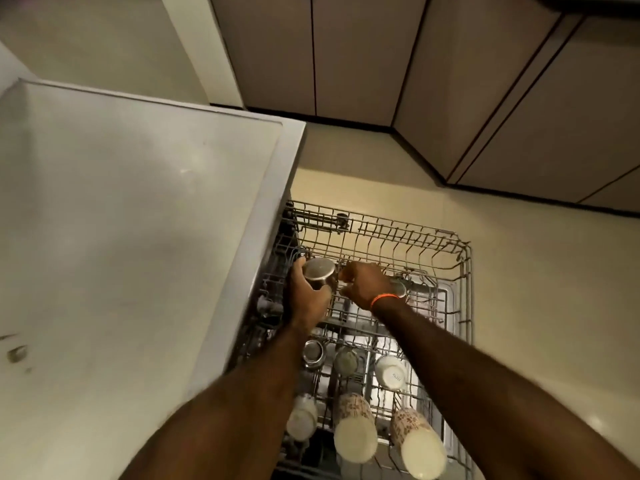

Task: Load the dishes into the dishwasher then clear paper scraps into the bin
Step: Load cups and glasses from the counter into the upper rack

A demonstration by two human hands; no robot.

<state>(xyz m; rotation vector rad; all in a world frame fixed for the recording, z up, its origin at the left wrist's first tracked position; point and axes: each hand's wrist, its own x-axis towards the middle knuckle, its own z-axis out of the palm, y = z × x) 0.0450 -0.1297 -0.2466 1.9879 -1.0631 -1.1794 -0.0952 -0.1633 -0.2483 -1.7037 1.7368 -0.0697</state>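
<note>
1. Head camera looks down past your two bare forearms onto a pulled-out wire dishwasher rack [433, 251] of thin grey metal rods, standing over a pale glossy floor [519, 271].
2. Your left hand [306, 294] curls its fingers and thumb round a small steel cup [320, 273], bottom up, its flat round base smooth and dully shining. You hold it at the far left of the rack, just beside the appliance's edge.
3. Your right hand [365, 284] sits just right of that cup with fingers bent inward toward it; you cannot tell from this angle whether they pinch the cup, a rack wire, or nothing. A thin orange band [382, 298] circles that wrist.
4. Nearer you in the rack, cups rest upside down between the tines: a small shiny steel one [313, 353], a dull greyish one [346, 362], and a plain white ceramic one [393, 372].
5. Closest to you lie two tall cylindrical mugs with a floral print and cream bases, one [355, 434] left of the other [420, 448], plus a blurred pale tumbler [301, 419] at their left.
6. Left of the rack spreads a flat, matte grey-white top [121, 220], lightly smudged.
7. Beyond the floor stand smooth brown cabinet doors [346, 57] with dark seams.
</note>
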